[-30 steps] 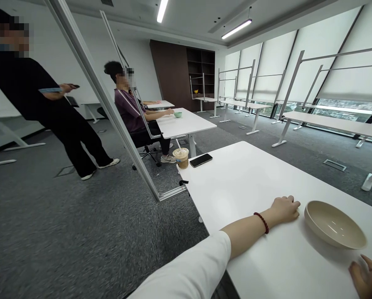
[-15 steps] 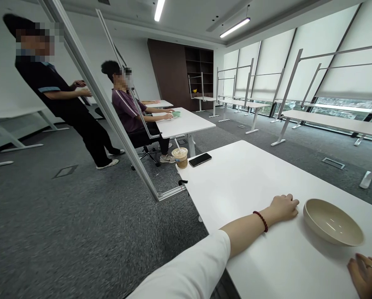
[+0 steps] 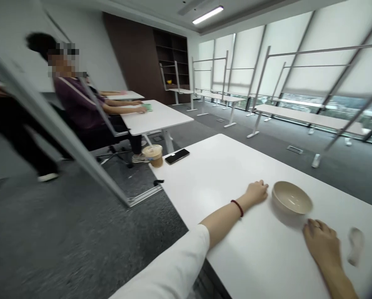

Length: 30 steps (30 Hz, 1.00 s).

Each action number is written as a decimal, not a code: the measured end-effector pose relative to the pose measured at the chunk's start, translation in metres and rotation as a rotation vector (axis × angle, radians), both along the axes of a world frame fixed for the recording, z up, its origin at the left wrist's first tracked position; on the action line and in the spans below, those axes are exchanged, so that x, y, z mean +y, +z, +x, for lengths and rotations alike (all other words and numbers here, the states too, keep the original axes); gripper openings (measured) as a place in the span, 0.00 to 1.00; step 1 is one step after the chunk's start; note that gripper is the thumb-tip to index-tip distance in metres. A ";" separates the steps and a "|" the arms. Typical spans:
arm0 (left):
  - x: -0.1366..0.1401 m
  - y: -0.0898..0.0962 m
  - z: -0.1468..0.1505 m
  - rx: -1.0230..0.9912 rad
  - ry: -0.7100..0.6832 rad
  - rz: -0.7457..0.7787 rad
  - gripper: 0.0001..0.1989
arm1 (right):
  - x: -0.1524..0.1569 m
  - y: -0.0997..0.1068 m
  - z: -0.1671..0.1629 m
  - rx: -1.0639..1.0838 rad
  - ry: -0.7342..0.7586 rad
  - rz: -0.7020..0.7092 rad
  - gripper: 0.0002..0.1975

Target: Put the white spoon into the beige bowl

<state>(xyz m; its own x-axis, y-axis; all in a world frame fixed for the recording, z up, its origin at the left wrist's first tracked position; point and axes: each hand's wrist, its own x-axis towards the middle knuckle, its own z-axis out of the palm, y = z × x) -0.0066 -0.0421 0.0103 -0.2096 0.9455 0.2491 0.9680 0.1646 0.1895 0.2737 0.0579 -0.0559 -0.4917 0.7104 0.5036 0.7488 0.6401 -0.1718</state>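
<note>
A beige bowl (image 3: 293, 199) stands upright on the white table (image 3: 204, 178), and its visible inside holds nothing. Just left of it my left hand (image 3: 257, 192) rests on the tabletop, a dark red bead bracelet on the wrist. Its fingers are loosely bent and apart, with nothing in them. My right hand (image 3: 323, 238), with a ring on one finger, lies on the table at the bowl's near right side. Its fingers are relaxed and hold nothing. Neither hand grips the bowl. Right of my right hand lies a pale grey, blurred elongated object (image 3: 355, 246), its kind unclear.
An iced drink cup with a straw (image 3: 154, 155) and a black phone (image 3: 177, 156) sit at the table's far left corner. A metal frame (image 3: 89, 162) rises at the left edge. A seated person (image 3: 76, 104) handles a green object (image 3: 147, 107) at another table.
My view has turned to the right, so the scene shifts left. My right hand shows more fully, and the pale elongated object has come into view. The bowl stays between my hands.
</note>
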 end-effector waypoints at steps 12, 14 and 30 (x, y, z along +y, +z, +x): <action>0.009 0.000 -0.007 -0.059 0.016 -0.010 0.13 | -0.023 0.042 -0.005 -0.060 -0.164 0.063 0.19; 0.009 -0.001 -0.008 -0.059 0.014 -0.008 0.13 | -0.018 0.047 0.003 -0.034 -0.269 0.087 0.19; 0.011 -0.002 -0.009 -0.067 0.009 -0.009 0.14 | -0.014 0.056 0.034 -0.112 -0.699 -0.043 0.21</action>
<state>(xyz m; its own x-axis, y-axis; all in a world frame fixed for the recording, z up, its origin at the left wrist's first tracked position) -0.0156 -0.0310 0.0081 -0.2335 0.9458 0.2258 0.9518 0.1748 0.2522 0.3075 0.0439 -0.0003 0.0391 0.8967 0.4409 0.9965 -0.0023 -0.0837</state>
